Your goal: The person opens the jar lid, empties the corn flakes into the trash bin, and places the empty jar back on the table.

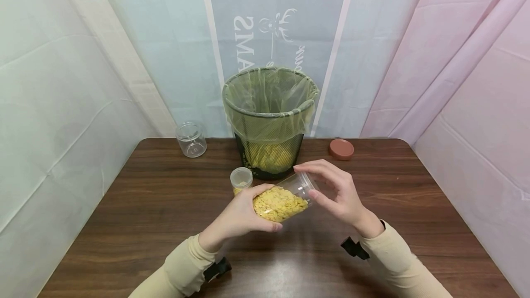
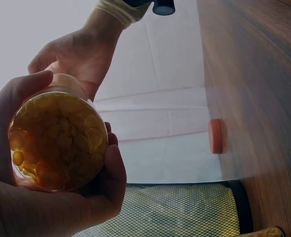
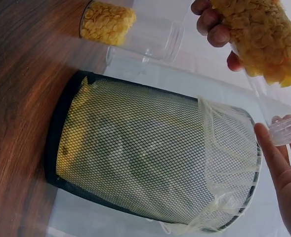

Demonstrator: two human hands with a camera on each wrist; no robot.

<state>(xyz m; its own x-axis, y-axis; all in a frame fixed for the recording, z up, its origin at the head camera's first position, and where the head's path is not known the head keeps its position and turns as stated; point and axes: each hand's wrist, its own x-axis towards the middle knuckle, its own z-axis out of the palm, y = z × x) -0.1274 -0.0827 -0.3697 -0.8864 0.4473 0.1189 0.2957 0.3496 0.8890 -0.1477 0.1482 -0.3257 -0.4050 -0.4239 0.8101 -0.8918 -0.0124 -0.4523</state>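
A clear jar of yellow flakes [image 1: 279,204] lies tilted in the air in front of the bin, its clear ridged end up and to the right. My left hand [image 1: 240,215] grips the jar round its base, thumb below and fingers above. At the ridged end, my right hand [image 1: 337,192] holds the jar between fingertips and thumb; whether a clear lid sits there I cannot tell. In the left wrist view the round base [image 2: 59,143] faces the camera. Behind my left hand a second clear jar [image 1: 241,178] stands upright, partly hidden, with flakes low inside.
A black mesh bin [image 1: 271,151] with a translucent yellowish liner stands at the table's back, yellow matter at its bottom. An empty clear jar [image 1: 192,140] stands back left. At back right lies a reddish round lid [image 1: 341,149]. Fabric walls enclose the wooden table [image 1: 165,206].
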